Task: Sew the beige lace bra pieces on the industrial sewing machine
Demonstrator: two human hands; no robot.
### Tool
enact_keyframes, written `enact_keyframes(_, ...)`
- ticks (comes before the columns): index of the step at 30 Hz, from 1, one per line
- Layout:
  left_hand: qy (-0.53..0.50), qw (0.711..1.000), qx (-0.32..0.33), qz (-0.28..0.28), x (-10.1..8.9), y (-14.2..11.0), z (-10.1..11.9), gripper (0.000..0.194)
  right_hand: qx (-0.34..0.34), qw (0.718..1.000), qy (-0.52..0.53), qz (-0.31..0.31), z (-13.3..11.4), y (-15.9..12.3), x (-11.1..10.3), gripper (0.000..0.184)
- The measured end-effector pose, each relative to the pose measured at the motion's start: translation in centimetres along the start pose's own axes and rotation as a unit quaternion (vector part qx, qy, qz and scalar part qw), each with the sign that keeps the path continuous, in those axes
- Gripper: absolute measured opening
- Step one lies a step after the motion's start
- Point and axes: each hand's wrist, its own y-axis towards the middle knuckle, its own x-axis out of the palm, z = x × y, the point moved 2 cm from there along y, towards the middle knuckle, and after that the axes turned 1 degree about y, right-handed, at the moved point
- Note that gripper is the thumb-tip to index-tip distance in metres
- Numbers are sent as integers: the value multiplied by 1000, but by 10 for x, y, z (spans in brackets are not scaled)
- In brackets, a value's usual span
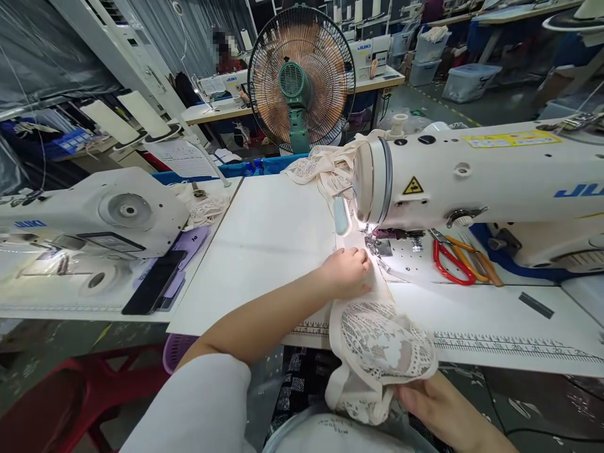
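Note:
A cream lace bra (372, 336) runs from the sewing machine's needle area (372, 236) down over the table's front edge, its lace cup hanging toward my lap. My left hand (346, 272) rests on the table just in front of the presser foot, fingers curled onto the bra's narrow band. Below the table edge, my right hand (427, 399) grips the lower side of the cup, thumb on top; its other fingers are mostly hidden. The white sewing machine (425, 176) stands over the work with its lamp lit.
Red-handled scissors (453, 264) and an orange-handled tool (476, 261) lie right of the needle. More cream lace pieces (321, 165) are heaped behind. A second sewing machine (94, 211) and a black phone (153, 283) are at left. A large fan (299, 82) stands beyond the table.

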Motion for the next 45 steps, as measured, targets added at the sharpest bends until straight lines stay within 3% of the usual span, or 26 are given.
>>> enact_keyframes(5,-7,1000,30,-6,-3,-3,2,51,3,997,49,55,-3,10,3,58)
enact_keyframes(13,-55,997,45,-41,-15,-9,5,43,4,992,86,91,-10,23,10,59)
enact_keyframes(18,-81,994,34,-59,-23,-9,3,42,-45,983,152,94,-11,30,13,51)
enact_keyframes(31,-62,996,46,-45,-24,0,-6,49,-87,970,211,86,-16,58,17,36)
enact_keyframes(37,-59,996,49,-48,-25,1,-4,51,-78,965,237,77,-19,70,17,19)
enact_keyframes(45,-45,996,72,6,-19,0,-1,46,-65,960,235,134,-19,78,19,22)
